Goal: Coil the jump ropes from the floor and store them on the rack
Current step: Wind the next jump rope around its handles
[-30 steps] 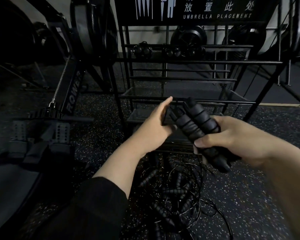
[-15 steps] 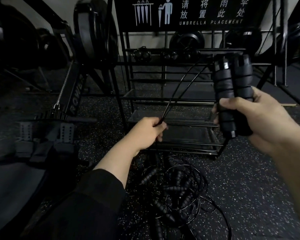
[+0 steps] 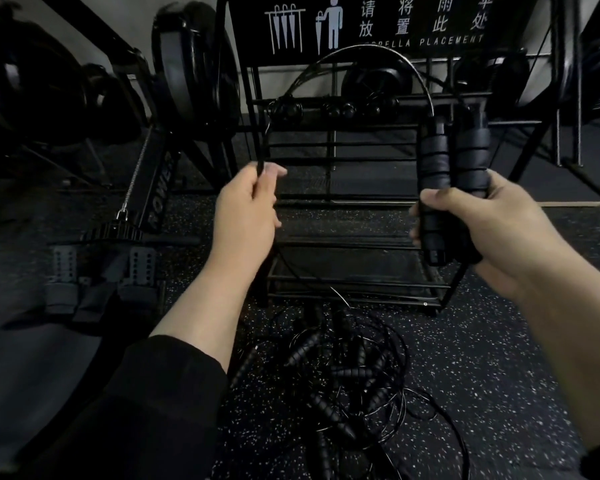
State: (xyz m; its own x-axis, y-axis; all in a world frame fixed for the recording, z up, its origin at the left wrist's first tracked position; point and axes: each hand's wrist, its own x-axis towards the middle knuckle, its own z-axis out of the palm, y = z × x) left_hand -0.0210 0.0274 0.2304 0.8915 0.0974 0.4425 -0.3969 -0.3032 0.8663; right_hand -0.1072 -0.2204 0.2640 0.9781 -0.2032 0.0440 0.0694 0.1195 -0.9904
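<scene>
My right hand (image 3: 478, 230) grips two black foam jump rope handles (image 3: 451, 168) side by side, held upright in front of the black metal rack (image 3: 343, 147). Their thin black cord (image 3: 361, 51) arcs up and over to the left. My left hand (image 3: 246, 209) pinches that cord between thumb and fingers, and the rest of the cord drops below it toward the floor. A tangled pile of several more jump ropes (image 3: 343, 382) with ribbed black handles lies on the speckled floor just before the rack's foot.
A rowing machine (image 3: 118, 230) with footplates stands on the left, close to my left arm. An umbrella placement sign (image 3: 378, 26) tops the rack. Dark fitness equipment (image 3: 586, 74) stands behind on the right. Speckled rubber floor (image 3: 482, 375) spreads to the right.
My left hand has slid outward to the left along the cord, drawing it into a tall arc. My right hand has dropped slightly with the handles still upright.
</scene>
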